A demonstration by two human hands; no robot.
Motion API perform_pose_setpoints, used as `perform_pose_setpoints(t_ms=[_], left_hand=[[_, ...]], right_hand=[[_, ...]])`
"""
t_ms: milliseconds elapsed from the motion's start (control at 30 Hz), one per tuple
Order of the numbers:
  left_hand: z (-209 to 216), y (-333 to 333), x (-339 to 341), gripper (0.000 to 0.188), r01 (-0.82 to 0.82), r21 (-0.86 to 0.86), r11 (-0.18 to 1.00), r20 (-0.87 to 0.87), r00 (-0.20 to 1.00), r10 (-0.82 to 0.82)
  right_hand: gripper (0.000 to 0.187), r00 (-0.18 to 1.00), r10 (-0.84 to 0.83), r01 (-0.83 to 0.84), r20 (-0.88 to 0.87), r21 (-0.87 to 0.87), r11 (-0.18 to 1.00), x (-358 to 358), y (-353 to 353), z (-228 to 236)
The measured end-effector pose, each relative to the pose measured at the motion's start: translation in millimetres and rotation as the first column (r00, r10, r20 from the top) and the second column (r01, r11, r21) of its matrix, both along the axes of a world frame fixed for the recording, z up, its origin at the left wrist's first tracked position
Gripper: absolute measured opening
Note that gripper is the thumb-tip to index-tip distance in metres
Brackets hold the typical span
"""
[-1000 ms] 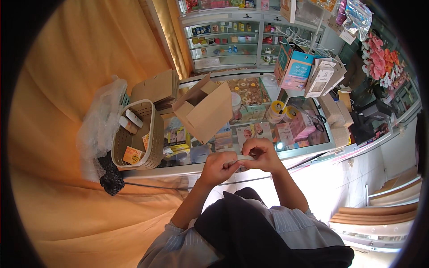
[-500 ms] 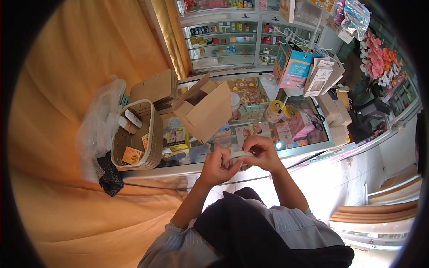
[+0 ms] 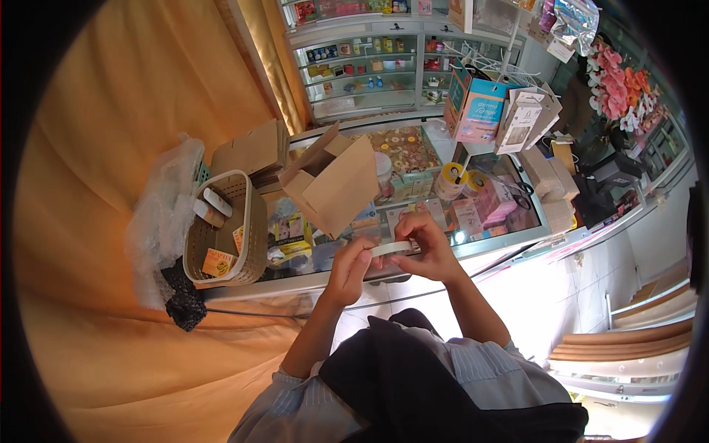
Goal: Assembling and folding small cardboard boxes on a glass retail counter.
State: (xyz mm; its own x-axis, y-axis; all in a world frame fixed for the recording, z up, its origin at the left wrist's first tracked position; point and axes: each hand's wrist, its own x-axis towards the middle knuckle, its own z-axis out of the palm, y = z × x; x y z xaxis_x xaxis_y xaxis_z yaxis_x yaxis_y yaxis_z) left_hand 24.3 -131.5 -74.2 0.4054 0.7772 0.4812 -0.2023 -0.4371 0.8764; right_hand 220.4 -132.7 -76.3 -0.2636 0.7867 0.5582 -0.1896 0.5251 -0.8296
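Note:
A narrow, pale roll of tape [image 3: 390, 249] is held between both hands, just above the counter's front edge. My left hand [image 3: 348, 272] grips its left side, with fingers and thumb closed on it. My right hand [image 3: 428, 255] has its fingers curled over the right side and the thumb underneath. Part of the roll is hidden behind my fingers, and a loose tape end cannot be made out. Just beyond my hands, an open cardboard box [image 3: 347, 188] sits tilted on the glass counter [image 3: 310, 277], its flaps spread.
A beige basket [image 3: 256, 214] with bottles and small orange boxes stands at left, beside bubble wrap [image 3: 164, 214] and flattened cardboard [image 3: 249, 148]. Yellow-lidded jars [image 3: 450, 179], pink boxes [image 3: 495, 201] and black scissors [image 3: 523, 196] lie to the right. A display rack [image 3: 509, 48] rises behind them.
The roll has turned so that its pale outer band shows more. My left fingers have straightened somewhat, and my right hand has shifted slightly up and over the roll.

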Motion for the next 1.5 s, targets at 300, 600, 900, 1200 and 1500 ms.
perform_pose_setpoints(t_ms=[300, 600, 900, 1200, 1500], left_hand=[[2, 10, 0, 0.02, -0.046, 0.208, 0.977, -0.014, 0.999, 0.05], [7, 0, -4, 0.019, -0.094, -0.056, 0.994, -0.037, 0.995, 0.092], [58, -40, 1, 0.03, 0.064, -0.147, 0.987, 0.641, 0.766, 0.046], [88, -64, -12, 0.038, -0.147, -0.088, 0.985, 0.268, 0.949, 0.165], [85, -75, -8, 0.046, -0.208, -0.117, 0.971, 0.249, 0.94, 0.231]], right_hand=[[0.03, 0.997, 0.075, -0.078, -0.035, -0.086, 0.993, 9, 2, 1], [0.019, 0.972, -0.092, 0.053, 0.216, 0.179, 0.982, -1, -7, 12], [0.027, 0.984, -0.162, 0.096, 0.072, 0.551, 0.829, -34, -30, 64], [0.02, 0.98, -0.133, -0.004, 0.151, 0.678, 0.735, -28, -50, 86], [0.021, 0.972, -0.103, -0.061, 0.212, 0.648, 0.759, -30, -59, 85]])
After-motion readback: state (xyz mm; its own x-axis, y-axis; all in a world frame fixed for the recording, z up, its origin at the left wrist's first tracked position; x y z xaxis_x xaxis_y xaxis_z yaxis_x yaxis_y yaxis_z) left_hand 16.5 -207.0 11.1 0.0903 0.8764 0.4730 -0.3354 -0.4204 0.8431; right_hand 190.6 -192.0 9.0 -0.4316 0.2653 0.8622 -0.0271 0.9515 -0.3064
